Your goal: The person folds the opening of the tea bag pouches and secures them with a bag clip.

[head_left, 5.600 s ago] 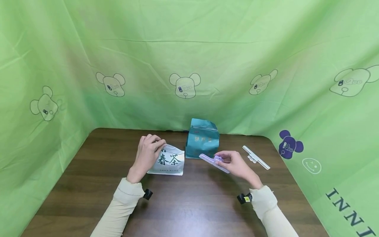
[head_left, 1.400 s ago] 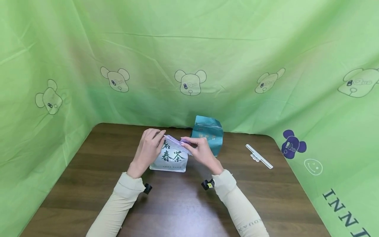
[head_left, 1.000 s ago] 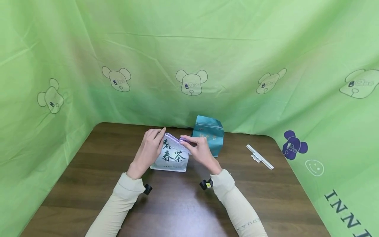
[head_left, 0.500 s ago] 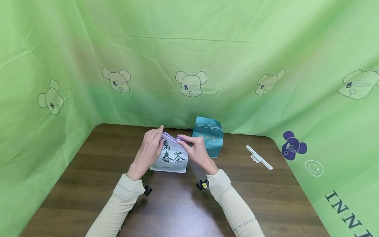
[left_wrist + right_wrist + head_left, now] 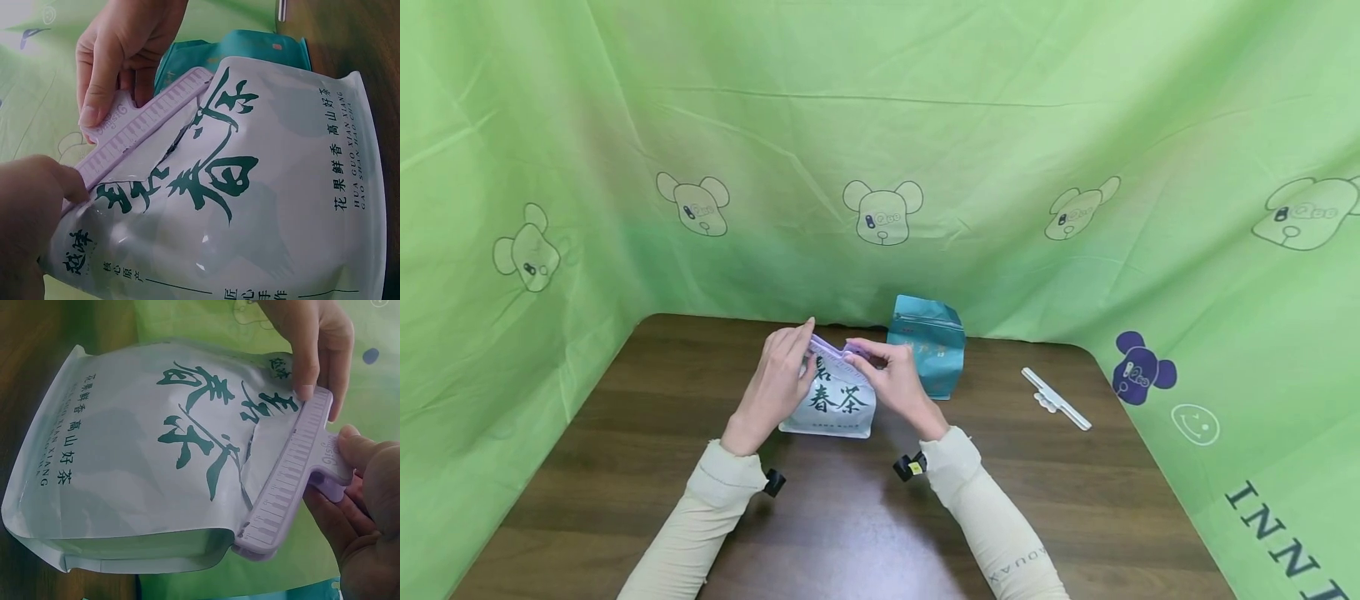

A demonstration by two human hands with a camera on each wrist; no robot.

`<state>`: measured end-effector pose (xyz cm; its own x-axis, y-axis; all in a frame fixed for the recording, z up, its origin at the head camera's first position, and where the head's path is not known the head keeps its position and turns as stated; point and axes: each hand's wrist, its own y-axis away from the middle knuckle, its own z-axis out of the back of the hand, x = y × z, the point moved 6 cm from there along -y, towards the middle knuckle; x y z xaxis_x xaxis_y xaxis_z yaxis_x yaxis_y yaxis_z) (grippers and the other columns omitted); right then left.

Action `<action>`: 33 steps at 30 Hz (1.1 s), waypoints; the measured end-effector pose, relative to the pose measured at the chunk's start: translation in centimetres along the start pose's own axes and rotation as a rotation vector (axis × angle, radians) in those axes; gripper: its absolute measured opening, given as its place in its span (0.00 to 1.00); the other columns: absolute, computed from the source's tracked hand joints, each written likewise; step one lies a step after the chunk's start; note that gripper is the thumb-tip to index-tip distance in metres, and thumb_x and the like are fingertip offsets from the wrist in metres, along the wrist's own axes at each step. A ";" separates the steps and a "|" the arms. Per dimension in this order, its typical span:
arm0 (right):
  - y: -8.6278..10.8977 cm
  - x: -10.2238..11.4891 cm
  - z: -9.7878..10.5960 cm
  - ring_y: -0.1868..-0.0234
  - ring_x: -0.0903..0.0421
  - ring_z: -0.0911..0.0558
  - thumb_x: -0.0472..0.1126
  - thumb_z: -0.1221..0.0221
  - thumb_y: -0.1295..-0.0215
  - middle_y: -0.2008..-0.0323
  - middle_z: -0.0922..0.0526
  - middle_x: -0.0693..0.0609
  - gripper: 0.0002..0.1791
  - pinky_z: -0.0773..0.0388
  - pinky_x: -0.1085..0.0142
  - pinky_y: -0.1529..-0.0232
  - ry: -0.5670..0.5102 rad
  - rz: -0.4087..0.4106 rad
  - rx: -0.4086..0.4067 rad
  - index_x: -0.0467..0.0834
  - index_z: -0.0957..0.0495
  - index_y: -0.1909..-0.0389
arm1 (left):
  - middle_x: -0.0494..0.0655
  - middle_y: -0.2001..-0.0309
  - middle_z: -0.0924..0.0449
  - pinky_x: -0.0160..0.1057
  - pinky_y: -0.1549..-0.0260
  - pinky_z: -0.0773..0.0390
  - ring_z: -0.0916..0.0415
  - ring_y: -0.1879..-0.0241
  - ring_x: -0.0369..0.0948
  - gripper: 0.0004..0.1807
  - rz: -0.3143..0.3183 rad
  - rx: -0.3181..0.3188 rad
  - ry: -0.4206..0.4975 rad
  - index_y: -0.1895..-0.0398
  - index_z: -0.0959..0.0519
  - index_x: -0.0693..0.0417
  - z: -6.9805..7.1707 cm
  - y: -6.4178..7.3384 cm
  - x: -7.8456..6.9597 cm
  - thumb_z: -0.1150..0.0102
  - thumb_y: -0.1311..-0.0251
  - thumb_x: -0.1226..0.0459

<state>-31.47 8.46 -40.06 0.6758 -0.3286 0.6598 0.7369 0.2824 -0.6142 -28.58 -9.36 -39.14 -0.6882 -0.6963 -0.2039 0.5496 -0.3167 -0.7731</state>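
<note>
A white tea bag (image 5: 831, 417) with dark green characters stands upright on the table, its top edge folded over. Along that fold lies a purple bag clip (image 5: 281, 481) patterned like piano keys, which spans much of the bag's top. My right hand (image 5: 897, 379) pinches the clip's handle, thumb on the near side and fingers behind. At the bag's other top corner, my left hand (image 5: 778, 375) pinches the edge between thumb and fingers. In the right wrist view its thumb (image 5: 304, 387) presses right beside the clip's end.
A teal pouch (image 5: 928, 333) stands behind the right hand, close to the green curtain (image 5: 880, 125). Farther right, a white bag clip (image 5: 1056, 400) lies on the brown wooden table (image 5: 850, 533).
The right hand has brought the purple clip from the right onto the tea bag's top, and the bag's top is now folded. Over the last second, the right hand has shifted slightly left.
</note>
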 end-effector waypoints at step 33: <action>0.2 2.0 -1.2 0.59 0.58 0.18 0.38 0.39 0.28 0.55 0.17 0.51 0.14 0.18 0.61 0.55 0.410 0.091 0.308 0.42 0.26 0.44 | 0.52 0.59 0.16 0.47 0.54 0.26 0.21 0.58 0.49 0.14 -0.012 0.070 -0.098 0.51 0.19 0.61 0.9 -0.2 -0.5 0.31 0.37 0.65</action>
<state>-30.00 6.82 -39.39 0.7212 -0.5989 0.3482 0.6877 0.5581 -0.4643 -27.93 -9.55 -38.32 -0.6469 -0.7509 -0.1328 0.5761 -0.3672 -0.7303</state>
